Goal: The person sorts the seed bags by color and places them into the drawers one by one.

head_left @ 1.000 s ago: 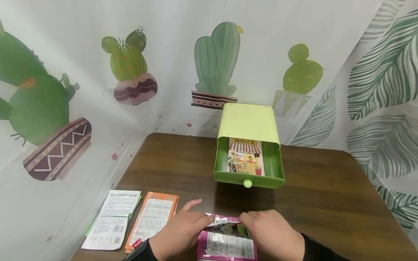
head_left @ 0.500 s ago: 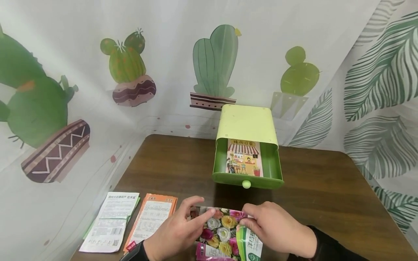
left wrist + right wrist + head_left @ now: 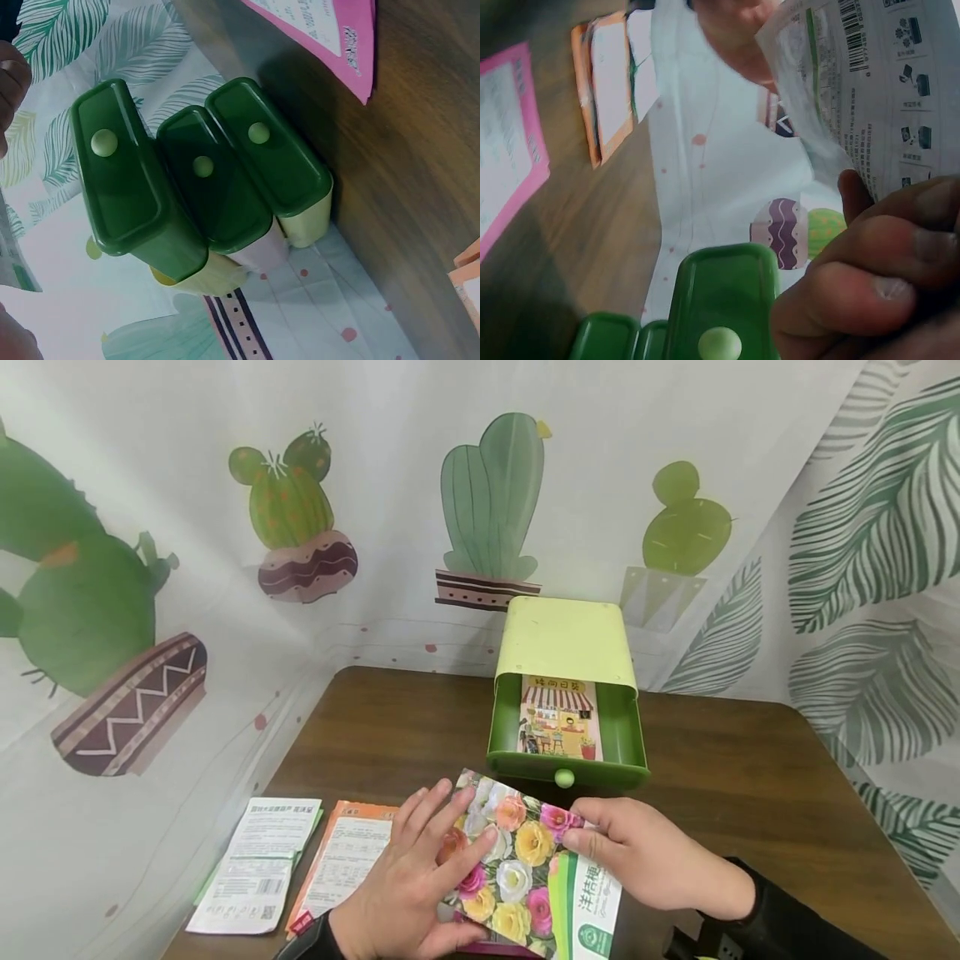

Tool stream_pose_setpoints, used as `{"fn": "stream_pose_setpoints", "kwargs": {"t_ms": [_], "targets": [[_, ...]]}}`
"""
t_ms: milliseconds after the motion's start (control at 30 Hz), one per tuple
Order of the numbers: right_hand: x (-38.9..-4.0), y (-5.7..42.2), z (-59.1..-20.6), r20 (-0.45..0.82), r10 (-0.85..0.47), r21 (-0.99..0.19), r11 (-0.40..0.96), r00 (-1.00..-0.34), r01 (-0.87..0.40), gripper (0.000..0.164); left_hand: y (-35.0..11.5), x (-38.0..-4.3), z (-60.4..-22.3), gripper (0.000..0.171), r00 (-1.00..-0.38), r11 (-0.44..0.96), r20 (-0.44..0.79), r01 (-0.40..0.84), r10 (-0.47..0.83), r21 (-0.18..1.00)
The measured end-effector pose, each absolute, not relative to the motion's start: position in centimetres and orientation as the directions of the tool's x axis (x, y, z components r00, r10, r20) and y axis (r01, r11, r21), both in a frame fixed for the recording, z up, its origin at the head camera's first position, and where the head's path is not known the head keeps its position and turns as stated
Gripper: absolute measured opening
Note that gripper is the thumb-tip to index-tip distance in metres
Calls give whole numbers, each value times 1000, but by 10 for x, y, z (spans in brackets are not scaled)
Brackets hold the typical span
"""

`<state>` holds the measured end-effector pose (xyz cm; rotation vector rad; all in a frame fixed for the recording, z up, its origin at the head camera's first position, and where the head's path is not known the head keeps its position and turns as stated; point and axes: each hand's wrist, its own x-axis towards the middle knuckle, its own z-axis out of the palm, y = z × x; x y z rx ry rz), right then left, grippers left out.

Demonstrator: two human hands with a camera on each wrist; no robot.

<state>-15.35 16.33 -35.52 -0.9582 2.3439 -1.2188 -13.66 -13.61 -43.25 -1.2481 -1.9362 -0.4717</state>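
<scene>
A flower seed packet (image 3: 517,868), printed with roses-like blooms and a green-and-white label, is held tilted above the table's front. My right hand (image 3: 645,860) pinches its upper right edge between thumb and fingers. Across its left side my left hand (image 3: 420,868) lies with fingers spread and nearly straight, touching the printed front. The right wrist view shows the packet's white back (image 3: 885,97) with a barcode, close to my right fingers (image 3: 855,296). Beneath it, mostly hidden in the head view, lies a pink packet (image 3: 358,45).
Behind stands a yellow-green drawer box (image 3: 566,639), its green drawer (image 3: 621,727) pulled out with an illustrated packet (image 3: 558,718) inside. Two lower drawers (image 3: 217,180) show in the left wrist view. At left lie white packets (image 3: 258,868) and orange packets (image 3: 345,852).
The flower packet has been lifted off the pink one, turned front side up and tilted. Both hands have risen with it, and my left fingers have spread over its front.
</scene>
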Motion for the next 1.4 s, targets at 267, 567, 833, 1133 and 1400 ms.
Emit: {"fn": "stream_pose_setpoints", "kwargs": {"t_ms": [267, 567, 833, 1133, 1400], "targets": [[-155, 167, -350, -78, -726, -899, 348, -683, -267, 23, -132, -140, -426, 37, -124, 466, 801, 860, 585, -207], [-152, 177, -338, -101, -824, -943, 258, -558, -210, 37, -129, -145, -406, 22, 24, 376, 852, 890, 523, -256], [-141, 191, -320, 130, -907, -729, 186, -401, -658, 38, -131, -149, -398, 20, 19, 309, 868, 930, 496, -197], [-132, 180, -297, 313, -897, -549, 97, -312, -830, 40, -122, -152, -393, 16, 25, 242, 861, 955, 508, -170], [-130, 185, -270, 350, -908, -426, 65, -230, -902, 34, -120, -156, -397, 16, 21, 189, 815, 969, 579, -159]]}}
